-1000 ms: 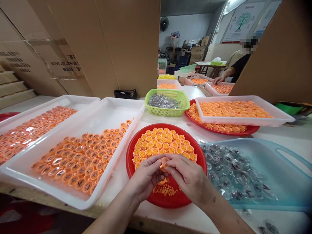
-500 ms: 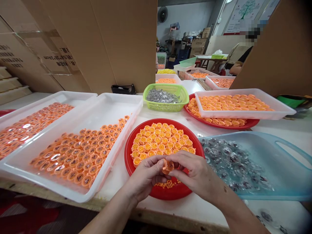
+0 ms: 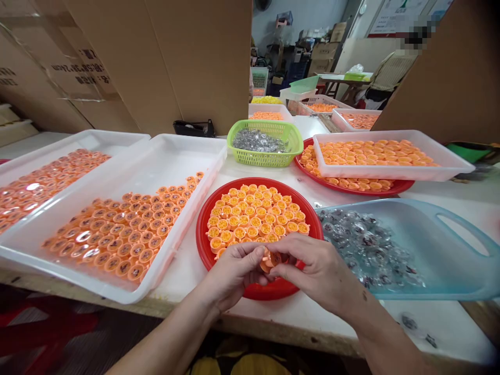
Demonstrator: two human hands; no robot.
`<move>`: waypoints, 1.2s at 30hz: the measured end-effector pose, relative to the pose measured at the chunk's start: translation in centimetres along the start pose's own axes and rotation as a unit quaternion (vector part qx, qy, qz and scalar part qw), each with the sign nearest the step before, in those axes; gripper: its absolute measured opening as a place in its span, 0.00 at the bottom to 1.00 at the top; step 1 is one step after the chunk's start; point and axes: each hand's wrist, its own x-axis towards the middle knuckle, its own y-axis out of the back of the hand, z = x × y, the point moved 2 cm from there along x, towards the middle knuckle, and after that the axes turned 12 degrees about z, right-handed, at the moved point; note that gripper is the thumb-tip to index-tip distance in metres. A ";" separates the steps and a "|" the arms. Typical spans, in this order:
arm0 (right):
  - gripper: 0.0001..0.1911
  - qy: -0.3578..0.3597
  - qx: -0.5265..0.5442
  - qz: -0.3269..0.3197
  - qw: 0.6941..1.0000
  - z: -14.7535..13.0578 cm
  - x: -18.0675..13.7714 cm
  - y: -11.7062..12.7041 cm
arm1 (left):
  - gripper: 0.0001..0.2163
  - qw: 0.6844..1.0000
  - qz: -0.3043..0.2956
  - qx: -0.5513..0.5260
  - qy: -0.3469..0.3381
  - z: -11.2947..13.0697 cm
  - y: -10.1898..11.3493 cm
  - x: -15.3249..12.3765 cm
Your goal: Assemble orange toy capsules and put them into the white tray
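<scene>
Between my left hand [image 3: 238, 271] and my right hand [image 3: 308, 263] is a small orange plastic cup [image 3: 269, 259] with a clear printed cover. Fingers of both hands are closed around it, above the near part of a red round tray [image 3: 203, 234]. Several orange cups [image 3: 253, 211] with small yellow-orange pieces inside stand packed in that tray. To the right, clear printed covers [image 3: 369, 239] lie heaped in a translucent blue tray [image 3: 441, 260]. On the left, covered orange cups [image 3: 117, 229] stand in rows in a white tray [image 3: 172, 156].
A green basket [image 3: 265, 159] of small shiny clear pieces stands behind the red tray. At the back right, a white tray [image 3: 449, 166] of orange parts rests on another red tray [image 3: 402, 187]. Cardboard [image 3: 211, 62] walls the far side. A person [image 3: 390, 73] sits beyond.
My view has tipped down, and the trays sit slightly higher in it. Both hands still hold the orange cup, which has turned a little and come nearer the tray's front rim.
</scene>
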 end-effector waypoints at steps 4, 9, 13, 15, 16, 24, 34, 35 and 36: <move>0.11 -0.012 -0.012 0.010 1.000 0.0 -0.4 -0.1 | 0.13 1.000 -0.012 0.014 -0.020 -0.1 -0.2 -0.1; 0.09 0.028 -0.080 0.037 0.996 0.5 -1.4 -1.2 | 0.17 0.999 0.006 0.034 -0.036 -0.7 0.1 0.1; 0.11 0.057 -0.112 0.086 0.988 0.6 -2.0 -2.3 | 0.16 0.988 0.049 0.113 -0.098 -0.2 0.1 -0.1; 0.12 0.051 -0.103 0.111 0.987 0.6 -2.1 -2.5 | 0.13 0.978 0.049 0.156 -0.127 0.1 0.0 -0.3; 0.11 0.039 -0.091 0.121 0.988 0.7 -2.1 -2.4 | 0.12 0.976 0.049 0.162 -0.139 0.3 -0.1 -0.3; 0.06 -0.147 0.101 0.081 0.981 2.3 -2.5 -1.6 | 0.10 0.961 0.101 0.182 -0.184 0.4 -0.1 -0.5; 0.09 -0.158 0.147 0.140 0.966 3.8 -3.5 -2.3 | 0.06 0.938 0.093 0.277 -0.185 0.7 -1.4 -0.3; 0.12 -0.159 0.136 0.144 0.967 4.3 -3.7 -2.2 | 0.07 0.937 0.091 0.281 -0.189 1.4 -1.3 0.0; 0.16 -0.159 0.121 0.149 0.968 4.9 -4.1 -2.0 | 0.08 0.932 0.096 0.286 -0.200 2.4 -0.9 0.5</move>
